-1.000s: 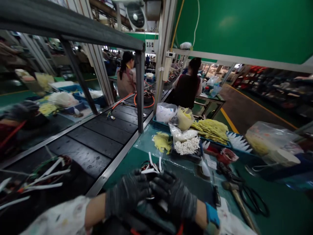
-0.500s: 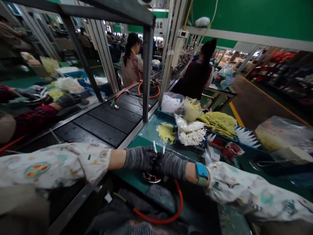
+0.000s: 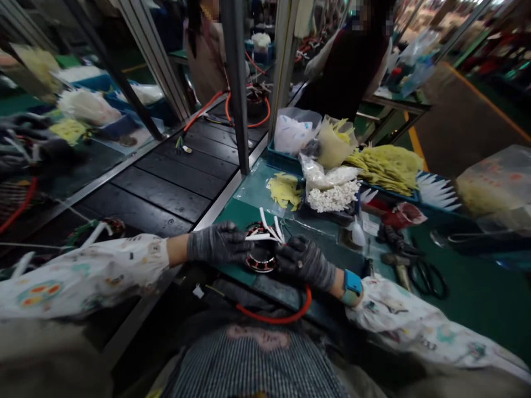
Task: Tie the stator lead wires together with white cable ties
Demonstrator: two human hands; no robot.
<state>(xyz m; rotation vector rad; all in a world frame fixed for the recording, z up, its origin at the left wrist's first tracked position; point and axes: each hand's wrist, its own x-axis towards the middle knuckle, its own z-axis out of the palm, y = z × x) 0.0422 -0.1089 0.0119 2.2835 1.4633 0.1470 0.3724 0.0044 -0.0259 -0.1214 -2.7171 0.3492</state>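
Note:
A round wound stator [image 3: 259,255] with copper coils and several white sleeved leads [image 3: 269,230] lies at the near edge of the green bench [image 3: 464,287]. My left hand [image 3: 216,242], in a dark glove, is closed on the stator's left rim and the white leads. My right hand [image 3: 304,260], also gloved, grips the stator's right side. An orange cable [image 3: 277,316] loops below the stator toward my lap.
A black conveyor belt [image 3: 166,188] runs along the left, carrying another stator [image 3: 99,229]. Behind lie white sleeves [image 3: 332,196], yellow paper pieces [image 3: 285,189], bags [image 3: 292,135], a hammer [image 3: 398,265] and scissors [image 3: 429,276]. Two people work farther up the line.
The view has tilted down. The stator with its white leads now shows between my hands, which have parted slightly to either side of it.

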